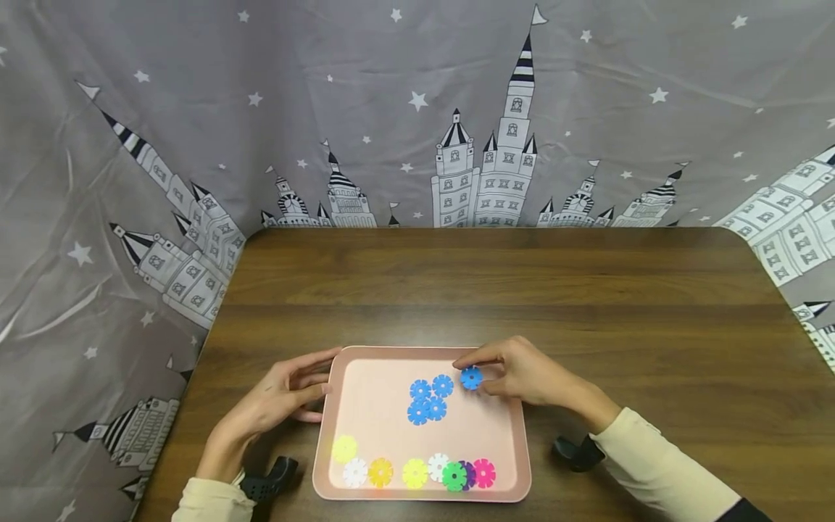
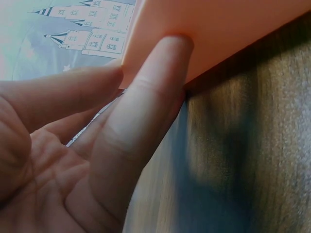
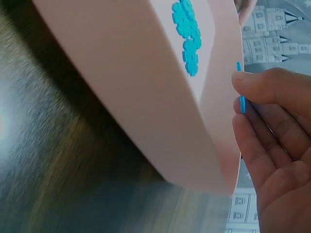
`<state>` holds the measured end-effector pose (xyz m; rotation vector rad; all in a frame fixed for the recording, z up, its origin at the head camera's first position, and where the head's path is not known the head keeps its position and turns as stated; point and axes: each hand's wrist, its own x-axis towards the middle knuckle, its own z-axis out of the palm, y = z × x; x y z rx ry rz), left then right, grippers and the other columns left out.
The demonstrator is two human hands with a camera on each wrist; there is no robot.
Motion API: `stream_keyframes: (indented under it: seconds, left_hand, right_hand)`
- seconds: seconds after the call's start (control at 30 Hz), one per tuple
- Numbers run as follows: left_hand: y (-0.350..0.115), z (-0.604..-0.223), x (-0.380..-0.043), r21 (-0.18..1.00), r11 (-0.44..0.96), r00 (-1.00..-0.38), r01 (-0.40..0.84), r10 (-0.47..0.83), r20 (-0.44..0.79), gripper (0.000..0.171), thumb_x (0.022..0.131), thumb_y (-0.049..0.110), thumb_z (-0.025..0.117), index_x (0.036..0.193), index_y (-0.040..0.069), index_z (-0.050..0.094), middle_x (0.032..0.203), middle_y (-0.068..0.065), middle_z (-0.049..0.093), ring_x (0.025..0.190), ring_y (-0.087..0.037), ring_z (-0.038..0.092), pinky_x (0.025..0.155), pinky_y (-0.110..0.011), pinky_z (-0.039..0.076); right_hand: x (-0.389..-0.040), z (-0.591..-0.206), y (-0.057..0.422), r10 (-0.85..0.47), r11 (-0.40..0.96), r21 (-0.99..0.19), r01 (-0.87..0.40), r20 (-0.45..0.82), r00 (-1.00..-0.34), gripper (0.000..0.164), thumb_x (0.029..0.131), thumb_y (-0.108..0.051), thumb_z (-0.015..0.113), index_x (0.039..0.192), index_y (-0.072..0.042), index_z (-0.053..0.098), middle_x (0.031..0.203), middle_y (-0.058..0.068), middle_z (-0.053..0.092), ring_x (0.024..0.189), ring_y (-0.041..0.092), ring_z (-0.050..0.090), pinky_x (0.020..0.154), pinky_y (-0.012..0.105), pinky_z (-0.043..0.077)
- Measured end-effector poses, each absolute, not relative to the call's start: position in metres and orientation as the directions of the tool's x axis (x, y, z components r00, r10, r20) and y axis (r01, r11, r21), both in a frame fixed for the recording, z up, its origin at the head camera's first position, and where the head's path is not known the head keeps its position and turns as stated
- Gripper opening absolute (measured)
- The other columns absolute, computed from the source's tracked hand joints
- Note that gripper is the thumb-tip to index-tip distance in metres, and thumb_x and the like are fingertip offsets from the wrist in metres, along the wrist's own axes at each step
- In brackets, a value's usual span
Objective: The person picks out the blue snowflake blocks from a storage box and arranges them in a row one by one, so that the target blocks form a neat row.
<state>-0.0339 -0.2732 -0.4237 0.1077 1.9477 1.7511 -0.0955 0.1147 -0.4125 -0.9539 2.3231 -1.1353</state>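
Wooden table; right hand pinches blue disc at fingertips; relaxed left hand touches pink tray.

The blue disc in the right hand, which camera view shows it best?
The head view: the blue disc in the right hand shows its flat face and notched rim. The right wrist view shows it only edge-on, a thin strip partly covered by the fingers. The left wrist view does not show it.

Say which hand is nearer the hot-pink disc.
Right. The right hand pinches a blue disc at the back-right of the tray, beyond the hot-pink disc; the left hand touches the tray's left side, across from it.
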Motion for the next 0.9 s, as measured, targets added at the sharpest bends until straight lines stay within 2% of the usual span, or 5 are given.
stream_keyframes:
  seconds: [0.2, 0.33, 0.43, 0.57, 0.9]
  left_hand:
    - [-0.273, -0.426, -0.034, 0.950, 0.152, -0.865, -0.271, 0.396, -0.310, 0.061, 0.098, 0.000, 0.057, 0.151, -0.005, 0.028, 0.141, -0.040, 0.039, 0.121, -0.033, 0.055, 0.075, -0.049, 0.060]
    - [-0.272, -0.426, -0.034, 0.953, 0.150, -0.865, -0.265, 0.399, -0.303, 0.062, 0.098, 0.001, 0.057, 0.152, -0.003, 0.027, 0.144, -0.038, 0.037, 0.123, -0.034, 0.053, 0.075, -0.050, 0.060]
    - [-0.272, -0.425, -0.035, 0.952, 0.153, -0.864, -0.267, 0.400, -0.306, 0.062, 0.098, 0.002, 0.057, 0.152, -0.003, 0.028, 0.142, -0.038, 0.038, 0.124, -0.035, 0.052, 0.075, -0.049, 0.060]
    - [-0.271, -0.424, -0.035, 0.951, 0.154, -0.862, -0.270, 0.401, -0.310, 0.061, 0.098, 0.003, 0.058, 0.152, -0.002, 0.029, 0.141, -0.038, 0.040, 0.124, -0.034, 0.053, 0.075, -0.049, 0.061]
    - [-0.273, -0.427, -0.034, 0.945, 0.164, -0.861, -0.282, 0.391, -0.325, 0.063, 0.097, 0.006, 0.060, 0.152, -0.002, 0.030, 0.142, -0.037, 0.040, 0.118, -0.018, 0.058, 0.075, -0.050, 0.060]
  right_hand:
    - [-0.095, -0.411, 0.130, -0.680, 0.462, -0.789, -0.406, -0.022, -0.733, 0.040, 0.080, -0.001, 0.079, 0.116, -0.016, 0.074, 0.115, -0.004, 0.071, 0.108, 0.012, 0.063, 0.094, 0.034, 0.054]
    - [-0.094, -0.410, 0.140, -0.654, 0.469, -0.791, -0.393, -0.012, -0.756, 0.040, 0.080, 0.000, 0.077, 0.116, -0.016, 0.075, 0.114, -0.004, 0.071, 0.098, 0.013, 0.064, 0.084, 0.031, 0.055]
    - [-0.092, -0.409, 0.150, -0.631, 0.474, -0.798, -0.371, -0.014, -0.776, 0.039, 0.081, -0.001, 0.077, 0.117, -0.015, 0.074, 0.113, -0.006, 0.071, 0.097, 0.013, 0.064, 0.086, 0.034, 0.057]
    - [-0.089, -0.407, 0.164, -0.593, 0.471, -0.812, -0.344, -0.003, -0.805, 0.038, 0.081, -0.005, 0.080, 0.118, -0.013, 0.073, 0.113, -0.008, 0.071, 0.105, 0.012, 0.065, 0.097, 0.040, 0.054]
    - [-0.081, -0.411, 0.191, -0.531, 0.483, -0.822, -0.303, 0.000, -0.847, 0.037, 0.082, -0.010, 0.081, 0.118, -0.016, 0.073, 0.112, -0.008, 0.071, 0.104, 0.012, 0.065, 0.097, 0.028, 0.052]
